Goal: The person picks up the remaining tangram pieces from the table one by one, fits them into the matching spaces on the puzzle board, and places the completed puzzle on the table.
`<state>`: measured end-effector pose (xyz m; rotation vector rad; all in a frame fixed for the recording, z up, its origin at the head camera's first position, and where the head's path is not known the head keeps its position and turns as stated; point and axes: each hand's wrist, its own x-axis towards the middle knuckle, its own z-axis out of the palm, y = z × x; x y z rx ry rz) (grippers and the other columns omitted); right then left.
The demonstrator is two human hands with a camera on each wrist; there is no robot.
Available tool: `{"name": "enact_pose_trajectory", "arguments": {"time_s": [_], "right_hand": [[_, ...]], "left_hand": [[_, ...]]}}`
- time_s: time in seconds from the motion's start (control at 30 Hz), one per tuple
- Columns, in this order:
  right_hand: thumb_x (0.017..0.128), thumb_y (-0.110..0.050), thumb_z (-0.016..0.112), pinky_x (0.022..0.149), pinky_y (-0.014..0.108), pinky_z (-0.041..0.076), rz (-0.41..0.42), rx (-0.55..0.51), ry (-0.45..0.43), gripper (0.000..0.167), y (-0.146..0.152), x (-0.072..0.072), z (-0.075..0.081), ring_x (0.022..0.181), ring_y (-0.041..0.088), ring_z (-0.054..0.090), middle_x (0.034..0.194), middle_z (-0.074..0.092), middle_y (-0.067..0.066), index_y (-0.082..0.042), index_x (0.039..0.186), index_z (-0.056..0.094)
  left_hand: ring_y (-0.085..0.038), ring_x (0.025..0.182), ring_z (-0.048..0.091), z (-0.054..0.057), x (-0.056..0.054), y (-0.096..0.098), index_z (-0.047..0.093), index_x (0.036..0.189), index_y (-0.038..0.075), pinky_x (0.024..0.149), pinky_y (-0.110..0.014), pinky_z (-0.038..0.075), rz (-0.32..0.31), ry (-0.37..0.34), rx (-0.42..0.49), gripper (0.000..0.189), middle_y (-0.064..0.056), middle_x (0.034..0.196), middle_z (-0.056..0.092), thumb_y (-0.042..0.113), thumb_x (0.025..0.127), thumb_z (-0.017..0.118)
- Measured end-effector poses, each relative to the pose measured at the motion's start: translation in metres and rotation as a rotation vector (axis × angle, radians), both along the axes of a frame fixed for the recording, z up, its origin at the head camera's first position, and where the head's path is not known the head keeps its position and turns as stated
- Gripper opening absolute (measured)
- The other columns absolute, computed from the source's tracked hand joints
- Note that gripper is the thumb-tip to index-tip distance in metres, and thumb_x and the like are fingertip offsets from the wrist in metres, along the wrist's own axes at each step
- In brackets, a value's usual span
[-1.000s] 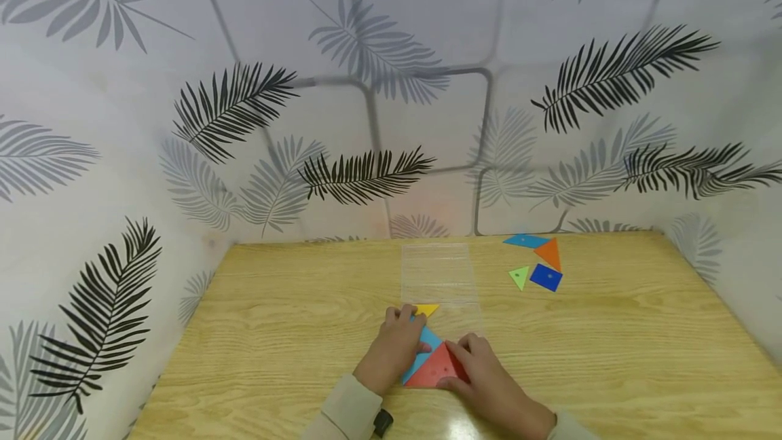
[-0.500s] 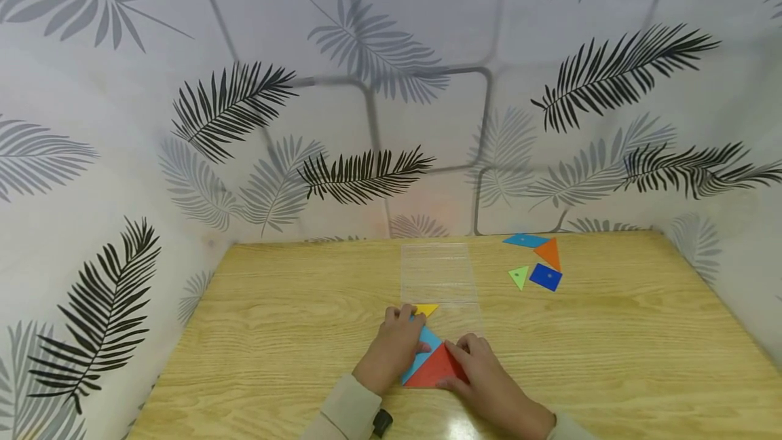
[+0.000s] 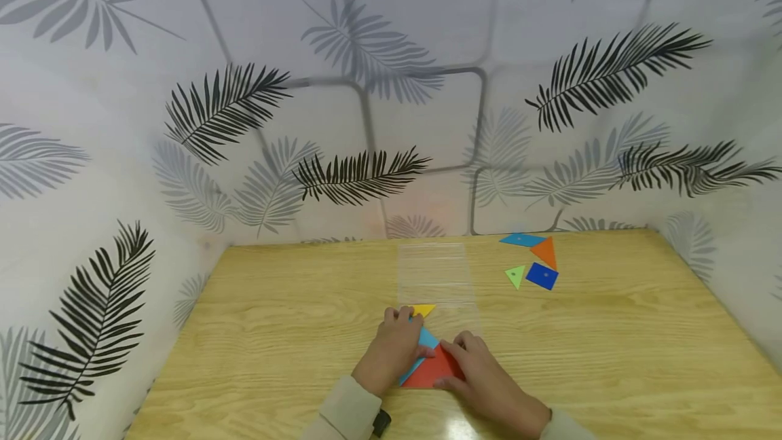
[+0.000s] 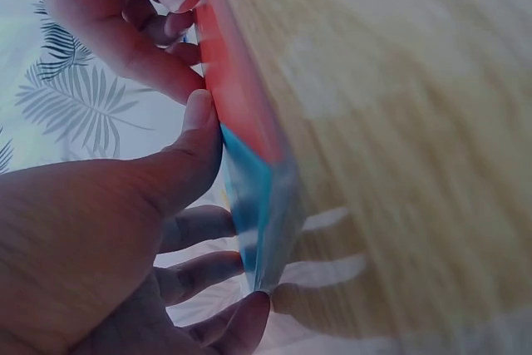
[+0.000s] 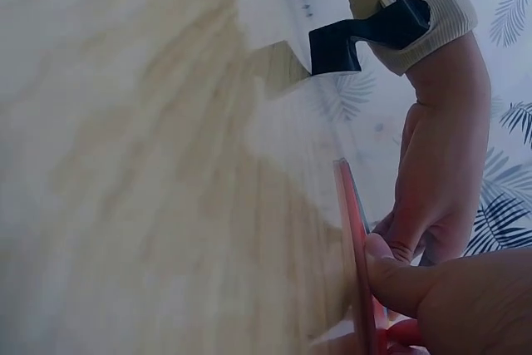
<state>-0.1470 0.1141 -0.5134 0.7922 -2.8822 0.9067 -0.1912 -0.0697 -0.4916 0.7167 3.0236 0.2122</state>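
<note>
A light-blue triangle [image 3: 429, 337] and a red triangle [image 3: 420, 375] lie edge to edge on the table, near its front. My left hand [image 3: 388, 352] holds the blue one, fingers at its outer edge, the thumb [image 4: 198, 112] pressing at the seam with the red one. With thumb and fingers spread along its right side, my right hand [image 3: 485, 379] grips the red triangle. A yellow triangle [image 3: 424, 309] shows just beyond the left fingertips, partly hidden by them. The left hand covers part of the blue triangle.
A clear plastic sheet or tray [image 3: 435, 273] lies beyond the hands. To the back right are a blue parallelogram [image 3: 519, 240], an orange triangle [image 3: 546, 253], a small green triangle [image 3: 514, 276] and a dark-blue square [image 3: 544, 277]. A leaf-patterned curtain [image 3: 421, 114] surrounds the table [image 3: 287, 304].
The left thumb has stretched rightward from the blue triangle onto the edge of the red one. The right hand keeps its grip, and the pieces stay together. The head view has shifted slightly.
</note>
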Motion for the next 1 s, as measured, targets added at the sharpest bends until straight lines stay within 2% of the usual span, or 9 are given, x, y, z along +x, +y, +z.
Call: {"name": "enact_pose_trajectory", "arguments": {"time_s": [0.23, 0.47, 0.73, 1.0], "right_hand": [[0.082, -0.038, 0.068, 0.074, 0.029, 0.041, 0.025, -0.003, -0.015, 0.055, 0.001, -0.004, 0.002, 0.089, 0.013, 0.041, 0.101, 0.045, -0.001, 0.000, 0.120, 0.057], [0.082, -0.035, 0.070, 0.077, 0.030, 0.044, 0.071, 0.014, -0.061, 0.049, 0.000, -0.011, 0.007, 0.088, 0.012, 0.045, 0.101, 0.044, -0.001, -0.003, 0.115, 0.054], [0.083, -0.035, 0.069, 0.079, 0.034, 0.045, 0.074, 0.066, -0.080, 0.050, -0.001, -0.014, 0.010, 0.090, 0.014, 0.047, 0.102, 0.044, 0.001, -0.002, 0.116, 0.051], [0.083, -0.031, 0.069, 0.074, 0.030, 0.044, 0.122, 0.060, -0.083, 0.043, -0.002, -0.015, 0.017, 0.084, 0.013, 0.044, 0.097, 0.041, 0.000, -0.004, 0.111, 0.049]], "left_hand": [[-0.033, 0.104, 0.044, 0.000, 0.001, 0.004, 0.056, 0.123, 0.006, 0.077, -0.038, 0.049, 0.013, 0.012, -0.037, 0.068, -0.014, 0.124, 0.048, 0.056, 0.077, 0.059], [-0.028, 0.094, 0.047, -0.002, 0.004, 0.008, 0.058, 0.118, 0.004, 0.069, -0.035, 0.049, 0.024, 0.098, -0.105, 0.071, -0.012, 0.115, 0.054, 0.059, 0.074, 0.059], [-0.027, 0.098, 0.046, 0.004, 0.008, 0.016, 0.057, 0.122, 0.004, 0.073, -0.038, 0.047, 0.088, 0.089, -0.136, 0.071, -0.010, 0.115, 0.053, 0.056, 0.074, 0.063], [-0.027, 0.099, 0.050, 0.007, 0.008, 0.014, 0.058, 0.120, 0.003, 0.072, -0.034, 0.050, 0.060, 0.097, -0.163, 0.071, -0.010, 0.120, 0.055, 0.057, 0.075, 0.062]]}}
